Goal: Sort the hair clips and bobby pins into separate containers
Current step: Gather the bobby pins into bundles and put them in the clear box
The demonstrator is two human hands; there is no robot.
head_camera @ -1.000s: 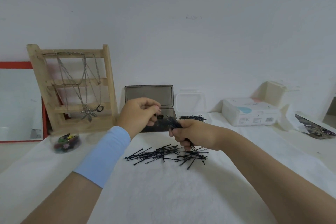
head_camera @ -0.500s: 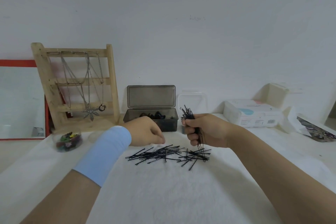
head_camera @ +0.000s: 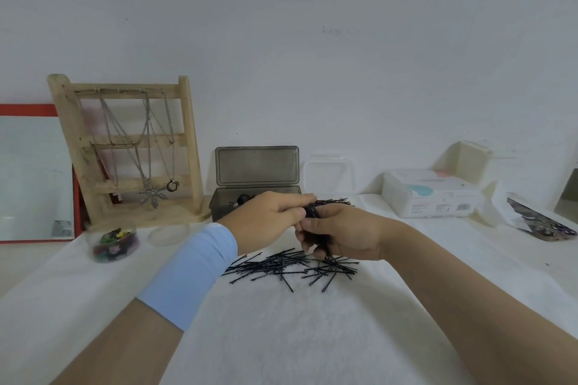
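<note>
1. Your right hand (head_camera: 344, 234) is curled tight round a bundle of bobby pins (head_camera: 316, 212), held just above the desk (head_camera: 281, 337).
2. Your left hand (head_camera: 266, 219) pinches the top of that bundle. I judge you are gathering pins into it.
3. Left to do: a scatter of loose pins (head_camera: 281, 267) lies on the white cloth right under your hands, and the bundle itself is not in any container yet.
4. Looks done: the round tub (head_camera: 114, 244) on your left holds colourful clips.
5. The dark box (head_camera: 225, 203) behind your hands stands lid-up with something dark inside, probably clips, though your hands hide most of it.
6. The clear container (head_camera: 328, 172) beside it is open too. I judge the pins go there.
</note>
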